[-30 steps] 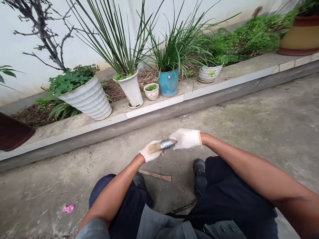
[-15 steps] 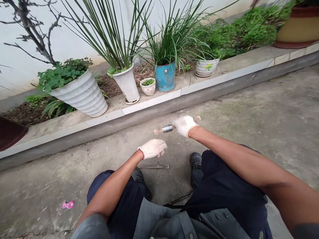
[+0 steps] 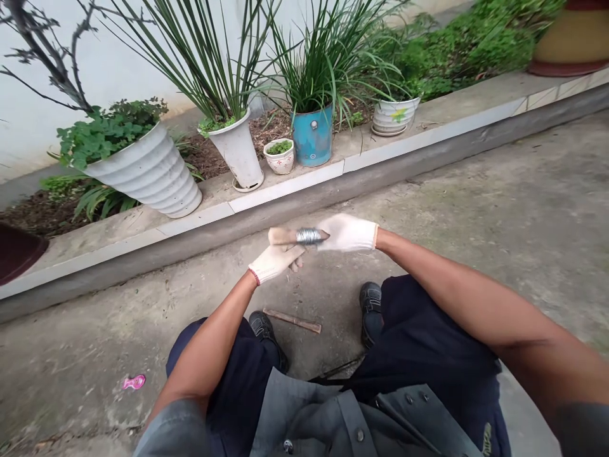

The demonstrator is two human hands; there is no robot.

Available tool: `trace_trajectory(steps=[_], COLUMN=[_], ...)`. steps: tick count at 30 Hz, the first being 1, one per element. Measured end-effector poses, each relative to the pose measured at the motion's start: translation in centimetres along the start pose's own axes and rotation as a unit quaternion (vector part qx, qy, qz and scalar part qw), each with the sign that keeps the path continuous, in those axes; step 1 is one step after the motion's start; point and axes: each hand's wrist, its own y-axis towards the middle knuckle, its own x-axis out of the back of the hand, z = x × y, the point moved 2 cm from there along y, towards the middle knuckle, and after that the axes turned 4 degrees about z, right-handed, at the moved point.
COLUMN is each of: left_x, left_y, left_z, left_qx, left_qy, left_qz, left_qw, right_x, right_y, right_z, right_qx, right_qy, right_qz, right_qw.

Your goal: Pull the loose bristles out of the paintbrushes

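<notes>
Concrete yard (image 3: 499, 209), pots (image 3: 311, 136) on ledge (image 3: 428, 143), wire-wrapped stick (image 3: 299, 236) in R hand (image 3: 349, 232)

the left hand (image 3: 276, 261) wore a cream glove with a red cuff edge, the right hand (image 3: 346, 232) a cream one edged orange. the stick (image 3: 280, 236) was pale brown, its wire coil (image 3: 309, 236) silver-grey. the far pots were blue (image 3: 311, 136), ribbed white (image 3: 147, 174) and white dotted red (image 3: 280, 160). a pink scrap (image 3: 134, 381) marked the grey floor (image 3: 499, 209).
</notes>
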Motion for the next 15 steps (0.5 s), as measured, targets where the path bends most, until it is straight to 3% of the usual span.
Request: trace_trajectory(steps=[4, 8, 11, 15], left_x=[-1.9, -3.2, -3.2, -2.2], left_y=[1.0, 1.5, 1.4, 0.9], left_z=[0.1, 0.2, 0.0, -0.5], left_qx=[0.005, 0.015, 0.018, 0.043], left_qy=[-0.026, -0.028, 0.005, 0.062], left_qz=[0.033, 0.077, 0.08, 0.059], left_qw=[0.999, 0.997, 0.997, 0.995], right_x=[0.8, 0.9, 0.4, -1.7], right_y=[1.3, 2.2, 2.3, 2.2], right_z=[-1.4, -3.3, -4.0, -3.3], right_qx=[-0.109, -0.192, -0.195, -0.154], right_qy=[0.012, -0.064, -0.137, -0.206], right_qz=[-0.087, -0.106, -0.045, 0.081], right_qw=[0.99, 0.974, 0.97, 0.963])
